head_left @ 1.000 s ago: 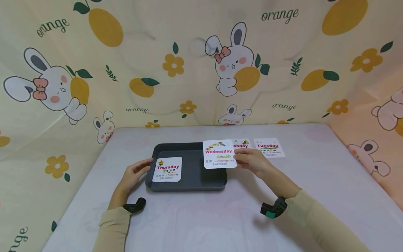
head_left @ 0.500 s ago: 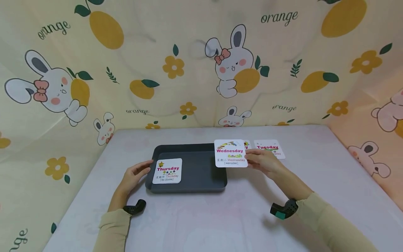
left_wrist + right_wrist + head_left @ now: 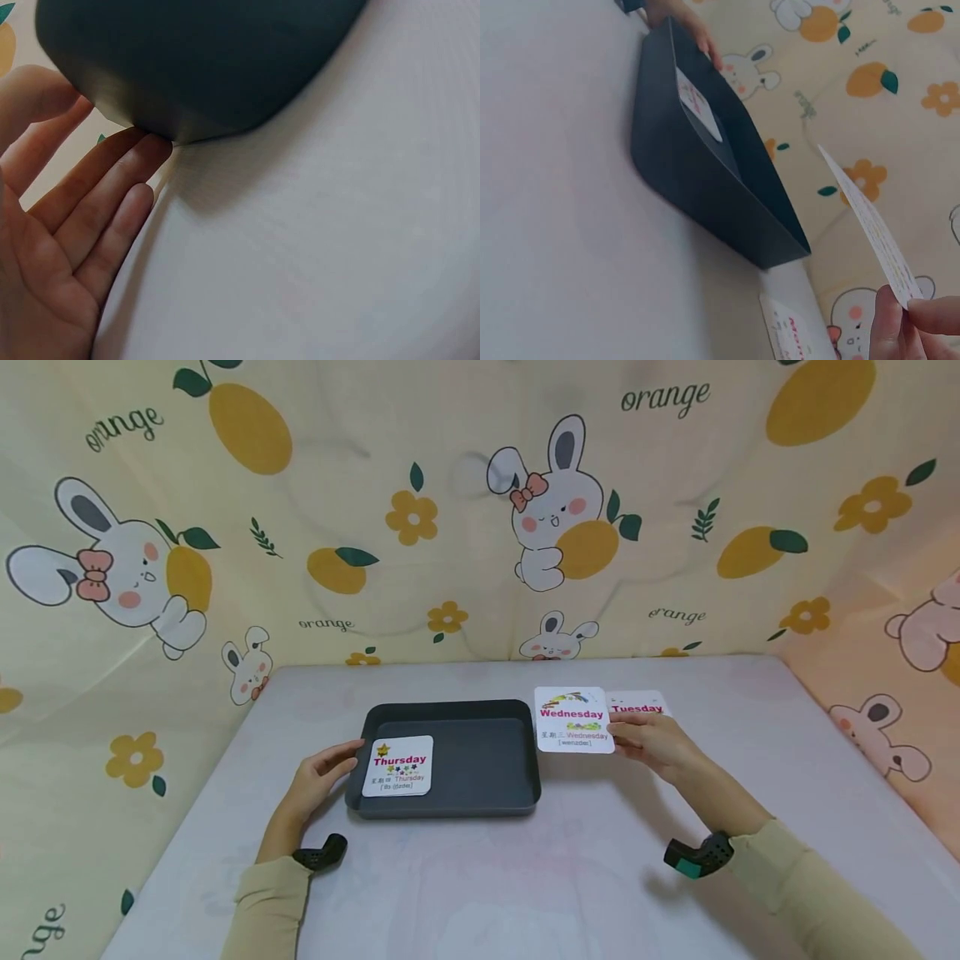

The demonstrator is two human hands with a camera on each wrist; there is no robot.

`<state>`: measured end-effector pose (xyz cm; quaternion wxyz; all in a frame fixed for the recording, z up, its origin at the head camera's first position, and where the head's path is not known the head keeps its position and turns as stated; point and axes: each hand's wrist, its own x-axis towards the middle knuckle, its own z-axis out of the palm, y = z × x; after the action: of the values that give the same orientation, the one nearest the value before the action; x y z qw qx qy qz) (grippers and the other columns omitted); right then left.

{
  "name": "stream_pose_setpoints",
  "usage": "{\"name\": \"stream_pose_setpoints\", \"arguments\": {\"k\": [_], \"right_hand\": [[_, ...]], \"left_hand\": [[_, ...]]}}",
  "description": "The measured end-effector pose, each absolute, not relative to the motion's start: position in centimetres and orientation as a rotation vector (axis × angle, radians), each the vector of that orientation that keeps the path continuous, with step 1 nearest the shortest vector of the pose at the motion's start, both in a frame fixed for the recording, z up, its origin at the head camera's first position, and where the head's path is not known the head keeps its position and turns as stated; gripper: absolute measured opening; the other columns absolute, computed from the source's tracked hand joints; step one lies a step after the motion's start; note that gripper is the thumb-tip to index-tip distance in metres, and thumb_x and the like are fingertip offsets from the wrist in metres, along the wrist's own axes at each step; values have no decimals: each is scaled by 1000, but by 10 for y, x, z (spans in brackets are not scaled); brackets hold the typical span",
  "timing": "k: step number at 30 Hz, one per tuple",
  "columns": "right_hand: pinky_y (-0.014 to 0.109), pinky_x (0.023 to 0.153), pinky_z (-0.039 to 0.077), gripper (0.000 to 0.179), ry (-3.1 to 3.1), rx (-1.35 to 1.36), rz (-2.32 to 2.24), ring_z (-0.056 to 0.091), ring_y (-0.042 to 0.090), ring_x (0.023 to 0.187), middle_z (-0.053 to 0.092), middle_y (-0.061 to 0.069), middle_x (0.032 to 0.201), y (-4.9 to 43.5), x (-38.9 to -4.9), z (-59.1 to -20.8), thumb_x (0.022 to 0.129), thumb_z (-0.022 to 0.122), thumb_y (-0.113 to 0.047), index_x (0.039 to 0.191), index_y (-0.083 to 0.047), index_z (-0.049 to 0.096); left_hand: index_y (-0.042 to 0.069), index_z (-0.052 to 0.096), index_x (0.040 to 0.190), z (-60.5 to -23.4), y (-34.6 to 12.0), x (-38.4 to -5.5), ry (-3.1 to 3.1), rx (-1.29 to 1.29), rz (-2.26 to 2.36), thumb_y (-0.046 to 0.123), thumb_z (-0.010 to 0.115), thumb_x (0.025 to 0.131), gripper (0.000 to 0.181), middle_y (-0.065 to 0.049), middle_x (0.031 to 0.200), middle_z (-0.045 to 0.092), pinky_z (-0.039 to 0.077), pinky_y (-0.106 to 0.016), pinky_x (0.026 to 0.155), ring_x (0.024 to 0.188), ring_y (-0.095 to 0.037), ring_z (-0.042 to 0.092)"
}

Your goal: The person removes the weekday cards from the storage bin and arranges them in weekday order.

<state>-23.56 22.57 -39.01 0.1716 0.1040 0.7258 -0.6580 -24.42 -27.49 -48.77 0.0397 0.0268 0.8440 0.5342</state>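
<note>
My right hand (image 3: 656,745) pinches the right edge of a white Wednesday card (image 3: 573,720), held raised just right of the grey tray (image 3: 480,808). In the right wrist view the card (image 3: 874,225) appears nearly edge-on between thumb and fingers. My left hand (image 3: 313,789) touches the tray's left side. Its fairly straight fingers (image 3: 112,195) meet the tray's side in the left wrist view. Inside the tray, at its left, lies a Thursday card (image 3: 398,767).
A Tuesday card (image 3: 637,703) lies on the white table (image 3: 450,893), partly covered by the right hand. In the head view the Wednesday card hides the Monday card (image 3: 784,330). A patterned cloth (image 3: 450,468) hangs behind the table.
My right hand has carried the Wednesday card rightward, from over the tray's right end to beyond it, now in front of the Monday card. The left hand stays at the tray.
</note>
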Motion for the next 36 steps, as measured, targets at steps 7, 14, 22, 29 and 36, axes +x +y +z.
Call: {"name": "stream_pose_setpoints", "arguments": {"k": [7,14,22,29,36], "right_hand": [[18,77,57,57,2061,309,-1863,65,7,83,65,-14,89,236,-236,-386,94,61,-21,141,5,42],[21,87,56,61,2064,354,-1843,66,5,87,61,-11,99,248,-236,-382,95,60,-22,146,1,36],[21,84,57,64,2021,388,-1876,66,5,84,65,-16,87,265,-238,-383,94,61,-20,148,0,32],[20,83,57,64,2019,404,-1881,66,5,84,66,-16,87,278,-239,-386,93,63,-21,147,-2,34],[19,80,57,52,2006,428,-1877,65,5,82,67,-17,83,292,-239,-387,94,62,-20,140,-5,43]], "left_hand": [[13,52,139,-486,-274,-243,2601,78,1630,35,57,96,48,-8,148,50,33,-49,117,141,-26,42],[13,52,139,-486,-274,-243,2599,96,1636,35,57,96,48,-8,148,50,34,-49,117,140,-26,42],[13,52,139,-487,-274,-244,2613,104,1624,35,57,96,48,-8,148,50,34,-49,116,140,-26,42],[13,52,139,-487,-275,-245,2595,88,1631,37,58,96,50,-8,149,49,33,-49,117,141,-26,42],[12,51,139,-486,-275,-245,2591,78,1636,36,58,96,50,-9,149,49,32,-49,117,141,-27,41]]}}
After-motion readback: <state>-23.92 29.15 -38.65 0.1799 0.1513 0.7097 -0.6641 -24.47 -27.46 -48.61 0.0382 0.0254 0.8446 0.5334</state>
